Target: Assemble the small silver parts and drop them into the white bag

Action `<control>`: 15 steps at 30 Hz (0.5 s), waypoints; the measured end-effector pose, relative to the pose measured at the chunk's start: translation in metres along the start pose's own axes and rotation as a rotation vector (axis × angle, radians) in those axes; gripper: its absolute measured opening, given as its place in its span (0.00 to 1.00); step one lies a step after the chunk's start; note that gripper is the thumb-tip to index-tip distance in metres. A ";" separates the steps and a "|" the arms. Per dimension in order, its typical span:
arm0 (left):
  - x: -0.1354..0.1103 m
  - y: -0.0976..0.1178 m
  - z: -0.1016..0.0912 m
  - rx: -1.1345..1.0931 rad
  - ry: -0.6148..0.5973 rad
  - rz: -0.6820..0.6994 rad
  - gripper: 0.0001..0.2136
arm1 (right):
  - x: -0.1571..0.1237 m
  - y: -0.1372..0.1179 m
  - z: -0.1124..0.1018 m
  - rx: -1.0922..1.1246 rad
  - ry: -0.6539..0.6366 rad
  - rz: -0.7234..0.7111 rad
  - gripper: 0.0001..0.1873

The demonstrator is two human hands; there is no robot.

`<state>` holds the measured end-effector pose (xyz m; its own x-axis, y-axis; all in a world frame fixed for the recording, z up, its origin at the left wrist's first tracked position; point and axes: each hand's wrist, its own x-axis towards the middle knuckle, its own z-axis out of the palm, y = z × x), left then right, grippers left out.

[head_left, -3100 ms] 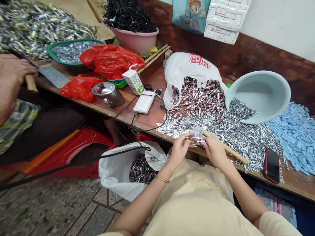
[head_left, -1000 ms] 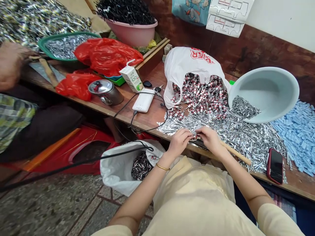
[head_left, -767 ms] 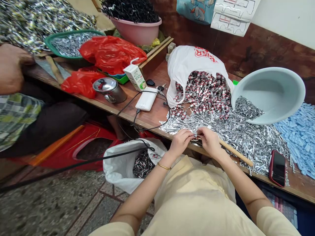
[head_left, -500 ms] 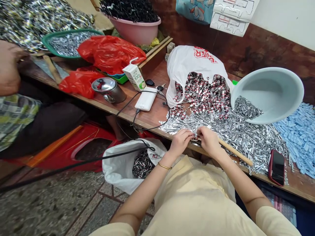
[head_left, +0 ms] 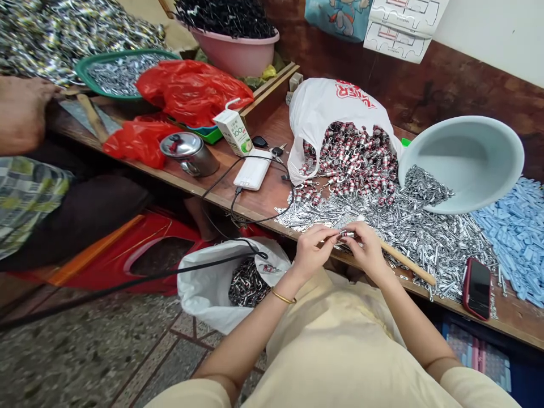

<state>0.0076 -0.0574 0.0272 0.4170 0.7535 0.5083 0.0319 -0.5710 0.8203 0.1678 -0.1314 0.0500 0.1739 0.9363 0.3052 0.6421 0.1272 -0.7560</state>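
Just above the table's front edge, my left hand (head_left: 314,247) and my right hand (head_left: 363,245) meet, fingertips pinched on one small red-and-silver metal piece (head_left: 346,233). It looks like the keychain-like pieces (head_left: 355,156) spilling from a white plastic bag (head_left: 312,107) behind. Its exact kind is too small to make out, and fingers hide part of it. Under and beyond my hands lies a spread of small silver metal parts (head_left: 433,243). A wooden handle (head_left: 408,262) rests on them by my right wrist.
A tilted grey basin (head_left: 480,158) stands at right, beside light-blue pieces (head_left: 518,238) and a phone (head_left: 476,289). Left are a power bank (head_left: 253,170) with a cable, a juice carton (head_left: 233,133) and a metal mug (head_left: 191,154). Below hangs a white sack (head_left: 204,289). Another person's arm (head_left: 21,116) is far left.
My fingertips have shifted slightly, and more of the small red-and-silver piece shows between them. The other person's hand at far left has moved a little.
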 end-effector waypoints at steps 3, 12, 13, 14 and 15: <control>-0.001 0.012 -0.002 0.029 -0.008 -0.019 0.07 | -0.005 -0.006 -0.004 0.045 0.052 0.023 0.09; 0.005 0.027 -0.020 0.181 -0.119 0.210 0.09 | -0.009 -0.016 -0.026 0.046 0.041 -0.194 0.11; 0.006 0.027 -0.022 0.180 -0.135 0.246 0.09 | -0.009 -0.017 -0.027 0.046 0.031 -0.201 0.11; 0.007 0.028 -0.023 0.165 -0.147 0.275 0.09 | -0.010 -0.018 -0.028 0.048 0.024 -0.202 0.10; 0.007 0.028 -0.023 0.138 -0.151 0.289 0.09 | -0.011 -0.019 -0.028 0.054 0.024 -0.197 0.10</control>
<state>-0.0093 -0.0601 0.0595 0.5562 0.5037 0.6610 0.0110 -0.7998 0.6002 0.1749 -0.1532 0.0775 0.0671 0.8833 0.4640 0.6245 0.3255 -0.7100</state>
